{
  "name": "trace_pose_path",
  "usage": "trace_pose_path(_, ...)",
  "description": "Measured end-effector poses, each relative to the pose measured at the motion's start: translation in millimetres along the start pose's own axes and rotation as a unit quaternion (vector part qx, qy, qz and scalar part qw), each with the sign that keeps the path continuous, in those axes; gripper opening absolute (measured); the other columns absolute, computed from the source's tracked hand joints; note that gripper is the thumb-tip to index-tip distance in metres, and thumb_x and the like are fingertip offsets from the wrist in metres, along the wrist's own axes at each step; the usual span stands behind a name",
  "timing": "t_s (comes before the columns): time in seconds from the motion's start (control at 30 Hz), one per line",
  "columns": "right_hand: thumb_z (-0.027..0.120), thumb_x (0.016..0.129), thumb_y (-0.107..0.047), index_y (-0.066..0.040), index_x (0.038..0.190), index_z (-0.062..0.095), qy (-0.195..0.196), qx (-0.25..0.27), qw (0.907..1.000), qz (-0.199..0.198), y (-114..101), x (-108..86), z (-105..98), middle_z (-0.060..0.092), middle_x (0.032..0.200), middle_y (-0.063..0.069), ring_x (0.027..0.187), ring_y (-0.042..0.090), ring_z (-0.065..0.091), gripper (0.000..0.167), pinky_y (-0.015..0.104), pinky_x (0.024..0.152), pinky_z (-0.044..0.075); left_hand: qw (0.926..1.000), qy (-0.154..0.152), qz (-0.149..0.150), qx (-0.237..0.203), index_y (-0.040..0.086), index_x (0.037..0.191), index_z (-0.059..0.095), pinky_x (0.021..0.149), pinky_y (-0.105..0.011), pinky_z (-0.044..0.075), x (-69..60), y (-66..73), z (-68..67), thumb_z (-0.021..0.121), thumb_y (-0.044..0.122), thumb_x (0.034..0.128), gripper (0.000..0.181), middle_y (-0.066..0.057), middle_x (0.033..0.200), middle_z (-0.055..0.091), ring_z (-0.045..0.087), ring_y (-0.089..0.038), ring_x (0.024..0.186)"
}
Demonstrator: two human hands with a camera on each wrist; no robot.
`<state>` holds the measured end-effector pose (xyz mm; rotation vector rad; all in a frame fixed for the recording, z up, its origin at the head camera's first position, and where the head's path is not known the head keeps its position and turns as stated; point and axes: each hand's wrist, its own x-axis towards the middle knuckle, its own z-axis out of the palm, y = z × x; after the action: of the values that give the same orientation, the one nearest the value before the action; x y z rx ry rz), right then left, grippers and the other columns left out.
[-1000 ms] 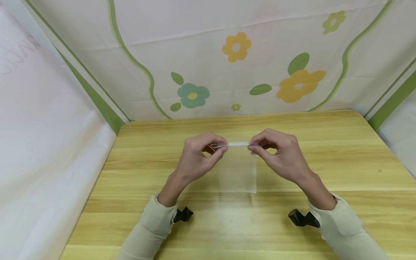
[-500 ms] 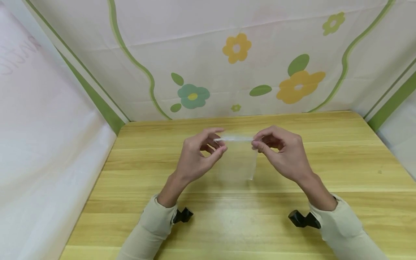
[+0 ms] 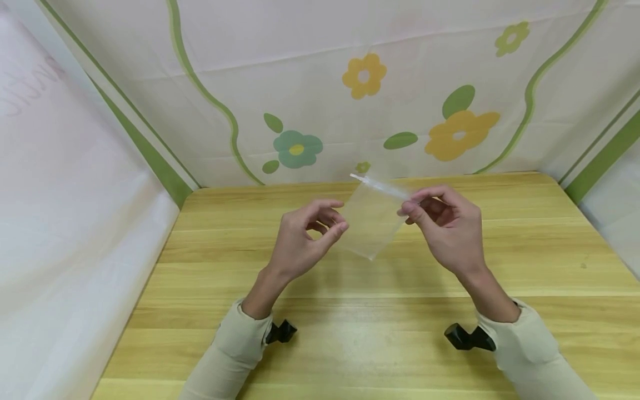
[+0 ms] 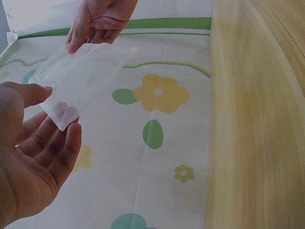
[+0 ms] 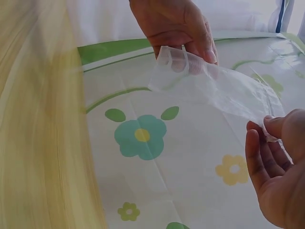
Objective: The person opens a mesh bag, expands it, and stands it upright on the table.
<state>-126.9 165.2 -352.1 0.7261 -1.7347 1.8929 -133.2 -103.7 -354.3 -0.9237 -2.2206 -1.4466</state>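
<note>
A small clear plastic bag [image 3: 375, 219] is held above the table, tilted, with a whitish strip along its upper edge. My right hand [image 3: 450, 233] pinches one upper corner between thumb and fingertips. On the other side, my left hand [image 3: 302, 241] has its thumb and fingers spread apart and grips nothing. The left wrist view shows a corner of the bag [image 4: 78, 78] between that thumb and those fingers, overlapping the fingertips; whether they touch it I cannot tell. Seen from the right wrist, the bag [image 5: 214, 90] looks flat, and no contents show.
Beneath the hands is a light wood-grain table [image 3: 365, 344]. A white cloth backdrop [image 3: 310, 72] with printed flowers rises behind it, and another white cloth [image 3: 75, 222] hangs at the left. Black wrist mounts [image 3: 470, 337] stick out from both sleeves.
My left hand has let go of the bag's upper edge, its fingers parting. My right hand has moved up and to the right, so the bag has swung from hanging straight to slanting.
</note>
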Motion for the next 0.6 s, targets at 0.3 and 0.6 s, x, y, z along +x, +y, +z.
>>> trace_pose_path(0.3, 0.074, 0.087, 0.021, 0.017, 0.12, 0.063, 0.0, -0.099, 0.9947, 0.025, 0.6, -0.2, -1.9, 0.075, 0.105, -0.002, 0.088, 0.008, 0.074, 0.035, 0.016, 0.079, 0.062, 0.9996, 0.021, -0.002, 0.017, -0.002, 0.108, 0.078, 0.071, -0.027, 0.065, 0.3, -2.1, -4.8, 0.077, -0.001, 0.0962, 0.012, -0.013, 0.095, 0.081, 0.076, -0.021, 0.078)
trace_pose_path(0.6, 0.084, 0.083, 0.01, 0.003, 0.127, 0.07, -0.027, -0.203, 0.9786, 0.015, -0.5, -0.4, -1.5, 0.075, 0.115, 0.01, 0.11, 0.01, 0.071, 0.046, 0.018, 0.097, 0.056, 0.9986, 0.03, 0.022, 0.039, -0.001, 0.103, 0.08, 0.07, -0.025, 0.062, 1.5, -1.7, -5.5, 0.078, -0.002, 0.0948, 0.008, -0.012, 0.094, 0.08, 0.075, -0.019, 0.079)
